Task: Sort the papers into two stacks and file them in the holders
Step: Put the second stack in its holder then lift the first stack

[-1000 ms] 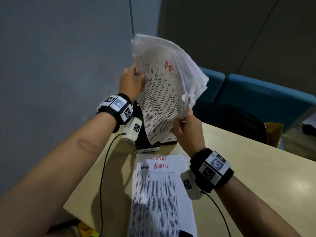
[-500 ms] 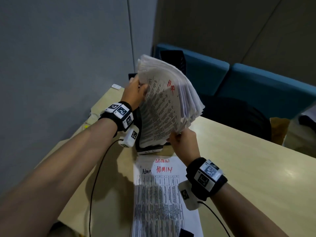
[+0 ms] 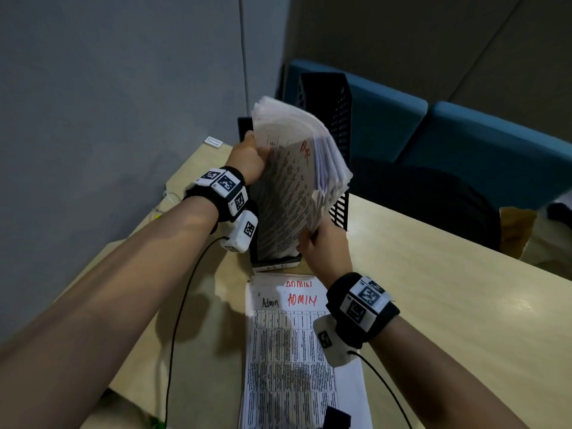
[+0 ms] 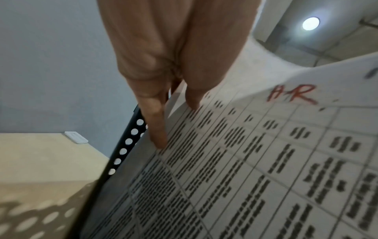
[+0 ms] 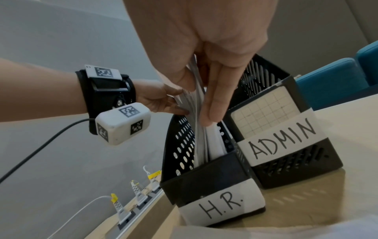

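Observation:
Both hands hold a thick stack of printed sheets marked "HR" in red [image 3: 294, 181] [image 4: 255, 161], its lower end inside the black perforated holder labelled "H.R." [image 5: 214, 190] [image 3: 275, 264]. My left hand [image 3: 247, 159] [image 4: 174, 100] pinches the stack's upper left edge. My right hand [image 3: 322, 246] [image 5: 204, 97] grips its lower right corner, fingers among the sheets. Right of that holder stands a black holder labelled "ADMIN" [image 5: 286, 137] [image 3: 337, 119], its inside not shown. A second stack marked "ADMIN" [image 3: 294, 351] lies flat on the beige table [image 3: 433, 305] near me.
A grey wall [image 3: 108, 88] runs along the left, close to the holders. Cables and plugs [image 5: 135, 190] sit in a power strip at the table's left edge. Blue seats [image 3: 479, 150] and a dark chair back [image 3: 427, 199] stand behind the table. A small black object [image 3: 337, 416] lies on the ADMIN stack.
The HR stack has come down from in front of me, and its lower end now sits in the H.R. holder. Both hands moved down with it and kept their hold.

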